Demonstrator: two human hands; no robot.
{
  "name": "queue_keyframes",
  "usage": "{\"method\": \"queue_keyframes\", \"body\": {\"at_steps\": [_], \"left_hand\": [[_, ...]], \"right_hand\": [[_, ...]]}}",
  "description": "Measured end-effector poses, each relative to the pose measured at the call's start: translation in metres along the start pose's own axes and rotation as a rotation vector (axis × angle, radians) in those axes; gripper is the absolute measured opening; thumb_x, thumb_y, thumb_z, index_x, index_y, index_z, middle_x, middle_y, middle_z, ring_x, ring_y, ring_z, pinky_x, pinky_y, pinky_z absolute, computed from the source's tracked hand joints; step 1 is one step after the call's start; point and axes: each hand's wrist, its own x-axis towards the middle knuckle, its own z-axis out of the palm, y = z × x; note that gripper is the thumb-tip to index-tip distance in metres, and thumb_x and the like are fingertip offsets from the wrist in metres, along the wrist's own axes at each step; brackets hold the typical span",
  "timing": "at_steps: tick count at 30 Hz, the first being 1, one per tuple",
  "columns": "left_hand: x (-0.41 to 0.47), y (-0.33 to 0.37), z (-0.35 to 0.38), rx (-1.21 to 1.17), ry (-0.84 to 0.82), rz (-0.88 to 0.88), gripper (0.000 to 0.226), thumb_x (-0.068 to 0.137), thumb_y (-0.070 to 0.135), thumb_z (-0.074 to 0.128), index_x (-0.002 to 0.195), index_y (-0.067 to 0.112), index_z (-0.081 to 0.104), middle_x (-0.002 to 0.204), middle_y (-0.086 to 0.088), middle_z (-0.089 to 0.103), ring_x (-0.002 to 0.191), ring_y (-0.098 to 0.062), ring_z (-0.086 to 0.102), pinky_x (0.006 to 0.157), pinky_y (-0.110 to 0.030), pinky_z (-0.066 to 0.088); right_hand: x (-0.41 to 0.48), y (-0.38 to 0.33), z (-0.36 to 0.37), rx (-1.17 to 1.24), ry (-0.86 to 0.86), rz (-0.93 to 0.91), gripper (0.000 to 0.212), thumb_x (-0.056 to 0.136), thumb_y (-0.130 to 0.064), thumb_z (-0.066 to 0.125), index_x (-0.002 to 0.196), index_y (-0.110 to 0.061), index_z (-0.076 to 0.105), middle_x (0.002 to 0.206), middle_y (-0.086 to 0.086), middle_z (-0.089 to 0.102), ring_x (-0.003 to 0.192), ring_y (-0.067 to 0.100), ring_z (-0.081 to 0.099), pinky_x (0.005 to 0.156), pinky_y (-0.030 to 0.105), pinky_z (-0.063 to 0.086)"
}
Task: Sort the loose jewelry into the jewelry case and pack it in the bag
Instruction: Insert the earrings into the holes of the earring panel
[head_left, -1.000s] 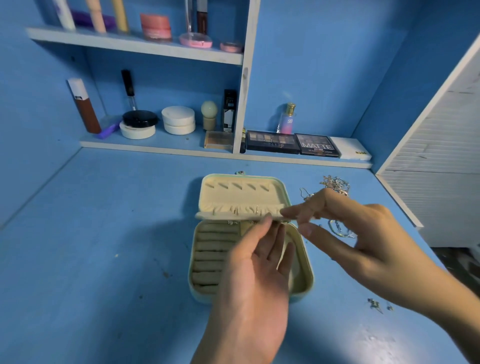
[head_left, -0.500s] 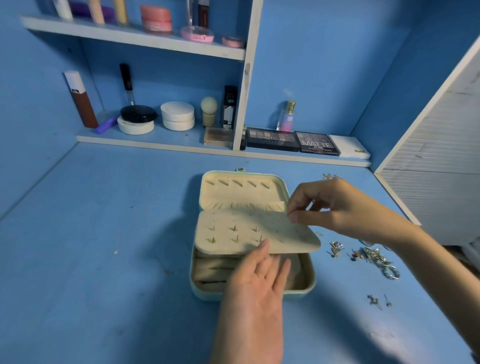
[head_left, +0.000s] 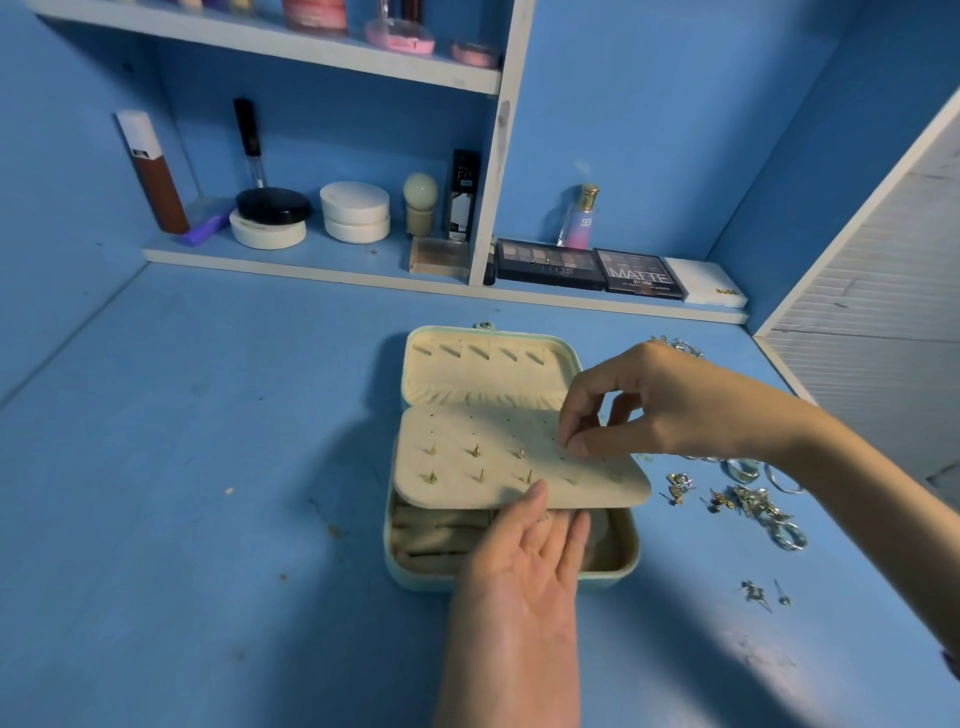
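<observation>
Looking down on a scuffed blue counter (head_left: 208, 467), boxed in by blue walls (head_left: 649, 130), with a white slatted panel (head_left: 883, 338) along the right edge and white-edged shelves (head_left: 311, 262) of cosmetics across the back. Dead centre, toward the front edge: the mint jewelry case (head_left: 410, 566), lid laid open toward the shelves, cream earring panel (head_left: 467, 467) lying level over the tray, a few gold posts poking up through it. Propping that panel from below, the left hand (head_left: 524, 561), palm up, fingers straight, thumb at the front lip. Reaching in from the right, the right hand (head_left: 665, 410), thumb and forefinger pinched tight on the panel's right half; too small to tell what sits between them. Scattered toward the right edge, the loose jewelry (head_left: 753, 504), rings and studs. Readable at the back: "MATTE" on a dark palette (head_left: 640, 274), "SB" on a pink bottle (head_left: 582, 221).
</observation>
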Motion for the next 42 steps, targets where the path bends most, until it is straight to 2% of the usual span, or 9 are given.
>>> {"method": "queue_keyframes", "body": {"at_steps": [3, 8, 15, 23, 28, 38, 42], "left_hand": [[0.000, 0.000, 0.000, 0.002, 0.000, 0.004, 0.042, 0.068, 0.015, 0.056, 0.108, 0.013, 0.067, 0.110, -0.005, 0.072, 0.109, -0.015, 0.065, 0.089, -0.028, 0.051], [0.000, -0.001, 0.002, -0.024, 0.027, -0.006, 0.042, 0.067, 0.014, 0.055, 0.107, 0.011, 0.067, 0.108, -0.007, 0.072, 0.110, -0.018, 0.063, 0.097, -0.034, 0.044], [-0.002, 0.000, 0.002, -0.029, 0.023, -0.002, 0.045, 0.067, 0.015, 0.055, 0.110, 0.012, 0.066, 0.110, -0.006, 0.072, 0.109, -0.017, 0.064, 0.096, -0.031, 0.044], [-0.003, -0.001, 0.005, -0.046, 0.051, 0.010, 0.042, 0.064, 0.014, 0.055, 0.104, 0.011, 0.068, 0.105, -0.006, 0.073, 0.104, -0.016, 0.066, 0.094, -0.030, 0.045], [-0.004, -0.002, 0.005, -0.050, 0.049, 0.018, 0.041, 0.065, 0.014, 0.055, 0.104, 0.011, 0.067, 0.103, -0.005, 0.074, 0.105, -0.016, 0.066, 0.093, -0.030, 0.045], [-0.004, -0.001, 0.003, -0.047, 0.031, 0.017, 0.042, 0.066, 0.015, 0.055, 0.107, 0.012, 0.067, 0.104, -0.004, 0.074, 0.101, -0.014, 0.068, 0.096, -0.030, 0.044], [-0.004, -0.001, 0.002, -0.048, 0.035, 0.013, 0.044, 0.067, 0.015, 0.055, 0.109, 0.012, 0.067, 0.105, -0.005, 0.073, 0.106, -0.016, 0.066, 0.096, -0.030, 0.044]], "right_hand": [[0.001, -0.002, 0.000, -0.029, 0.000, -0.009, 0.011, 0.080, -0.006, 0.068, 0.081, -0.016, 0.073, 0.078, -0.006, 0.071, 0.069, 0.004, 0.060, 0.068, 0.016, 0.048], [0.004, -0.008, -0.002, -0.133, -0.032, -0.012, 0.010, 0.078, -0.010, 0.069, 0.079, -0.019, 0.073, 0.075, -0.008, 0.070, 0.069, 0.004, 0.059, 0.069, 0.015, 0.048], [0.010, -0.016, -0.002, -0.265, -0.096, -0.009, 0.015, 0.079, -0.016, 0.067, 0.073, -0.030, 0.067, 0.070, -0.014, 0.066, 0.069, 0.003, 0.058, 0.071, 0.025, 0.049], [0.006, -0.019, 0.003, -0.415, -0.110, -0.084, 0.012, 0.082, -0.015, 0.060, 0.082, -0.022, 0.070, 0.075, -0.009, 0.067, 0.073, 0.005, 0.055, 0.071, 0.017, 0.046], [0.007, -0.021, 0.001, -0.404, -0.125, -0.075, 0.017, 0.079, -0.012, 0.060, 0.079, -0.029, 0.060, 0.074, -0.009, 0.065, 0.071, 0.006, 0.055, 0.070, 0.021, 0.048], [0.013, -0.021, 0.003, -0.436, -0.176, -0.032, 0.013, 0.075, -0.013, 0.061, 0.079, -0.023, 0.066, 0.071, -0.009, 0.063, 0.072, 0.003, 0.052, 0.063, 0.014, 0.043], [0.013, -0.020, 0.005, -0.454, -0.179, -0.023, 0.011, 0.076, -0.015, 0.060, 0.079, -0.025, 0.064, 0.072, -0.010, 0.063, 0.068, 0.004, 0.050, 0.061, 0.012, 0.040]]}}
